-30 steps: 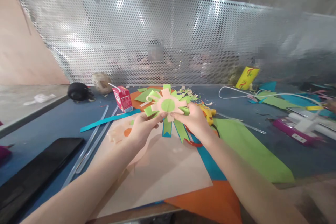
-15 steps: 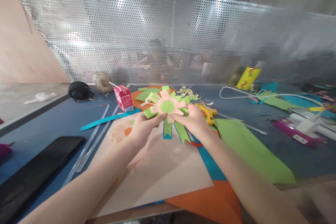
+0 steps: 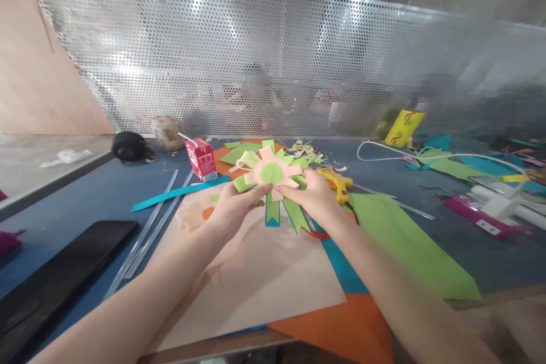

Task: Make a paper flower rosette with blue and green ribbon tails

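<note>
A paper flower (image 3: 272,173) with pale peach petals, a green centre and green loops behind is held above the table. My left hand (image 3: 236,205) pinches its lower left edge, and my right hand (image 3: 311,190) pinches the lower right. Both thumbs lie on the front near the bottom of the centre; the other fingers are mostly hidden behind it. Two green strips with notched ends, one blue-edged, hang below the flower. Under my hands lies a large pale peach sheet (image 3: 273,284). Another peach paper piece with an orange centre (image 3: 207,213) rests beside my left hand.
A yellow glue gun (image 3: 336,183) lies past my right hand, near green card (image 3: 409,239). To the left are a pink drink carton (image 3: 201,160), clear glue sticks (image 3: 147,239) and a black phone (image 3: 68,278). A perforated metal screen (image 3: 191,57) stands behind; a purple power strip (image 3: 486,215) sits right.
Hardly anything differs. Both hands keep the paper flower in nearly the same place, and the whole view has shifted very slightly.
</note>
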Available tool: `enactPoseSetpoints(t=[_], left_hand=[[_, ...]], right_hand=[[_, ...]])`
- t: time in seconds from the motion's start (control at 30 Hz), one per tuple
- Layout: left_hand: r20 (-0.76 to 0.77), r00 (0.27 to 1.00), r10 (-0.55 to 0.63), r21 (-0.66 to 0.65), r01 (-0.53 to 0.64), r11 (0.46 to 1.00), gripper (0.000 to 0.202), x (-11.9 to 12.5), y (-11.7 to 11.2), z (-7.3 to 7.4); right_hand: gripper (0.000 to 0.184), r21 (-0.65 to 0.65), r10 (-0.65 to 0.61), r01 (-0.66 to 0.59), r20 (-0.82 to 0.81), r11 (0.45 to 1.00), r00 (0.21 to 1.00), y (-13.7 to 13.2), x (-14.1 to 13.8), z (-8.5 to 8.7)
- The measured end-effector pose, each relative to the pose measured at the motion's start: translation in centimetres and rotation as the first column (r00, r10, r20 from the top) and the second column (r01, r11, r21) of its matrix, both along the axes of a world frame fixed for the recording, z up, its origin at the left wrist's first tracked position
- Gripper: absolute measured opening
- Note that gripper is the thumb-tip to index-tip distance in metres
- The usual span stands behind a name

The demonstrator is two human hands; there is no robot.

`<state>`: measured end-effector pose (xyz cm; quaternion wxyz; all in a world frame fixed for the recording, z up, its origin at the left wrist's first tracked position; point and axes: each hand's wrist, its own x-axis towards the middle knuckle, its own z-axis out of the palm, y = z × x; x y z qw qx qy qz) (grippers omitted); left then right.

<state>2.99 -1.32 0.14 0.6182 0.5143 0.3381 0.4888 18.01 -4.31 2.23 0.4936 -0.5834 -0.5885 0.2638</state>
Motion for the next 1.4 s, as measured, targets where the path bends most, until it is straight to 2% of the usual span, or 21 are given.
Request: enactPoseSetpoints(t=[0.17, 0.4, 0.57, 0.77, 0.93, 1.13, 1.3, 1.4], left_hand=[[0.045, 0.999, 0.006, -0.01, -0.006, 1.0, 0.022, 0.1, -0.2, 0.3], [0.041, 0.999, 0.023, 0.037, -0.025, 0.999, 0.019, 0.1, 0.1, -0.2], [-0.01, 0.998, 0.065, 0.049, -0.065, 0.997, 0.025, 0.0, 0.0, -0.2], [-0.245, 0.951, 0.187, 0.154, -0.152, 0.976, 0.045, -0.2, -0.2, 0.8], [-0.311, 0.916, 0.253, 0.291, -0.162, 0.943, 0.039, -0.7, 0.3, 1.3], [-0.256, 0.917, 0.305, 0.313, -0.22, 0.924, 0.039, -1.4, 1.2, 0.7], [-0.253, 0.921, 0.297, 0.382, -0.187, 0.905, 0.045, -1.8, 1.5, 0.5], [-0.291, 0.909, 0.3, 0.387, -0.175, 0.905, 0.048, -1.9, 1.4, 0.5]], right_hand=[[0.022, -0.017, 0.03, -0.031, -0.023, 0.999, 0.999, 0.0, -0.1, 0.0], [0.024, -0.09, 0.043, -0.045, -0.021, 0.995, 0.999, -0.2, -0.2, 0.3], [0.025, -0.04, 0.015, -0.014, 0.012, 0.999, 1.0, -0.1, -0.2, 0.1], [0.019, 0.055, -0.051, 0.051, -0.003, 0.997, 0.999, 0.4, 0.2, -0.2], [0.024, 0.064, -0.151, 0.156, -0.077, 0.986, 0.985, 0.6, 1.0, -0.2], [0.028, 0.117, -0.055, 0.082, -0.22, 0.99, 0.974, 0.9, 1.6, -0.4], [0.032, 0.134, -0.078, 0.108, -0.217, 0.985, 0.973, 1.5, 2.2, -1.0], [0.036, 0.13, -0.077, 0.116, -0.276, 0.985, 0.958, 1.8, 2.5, -1.1]])
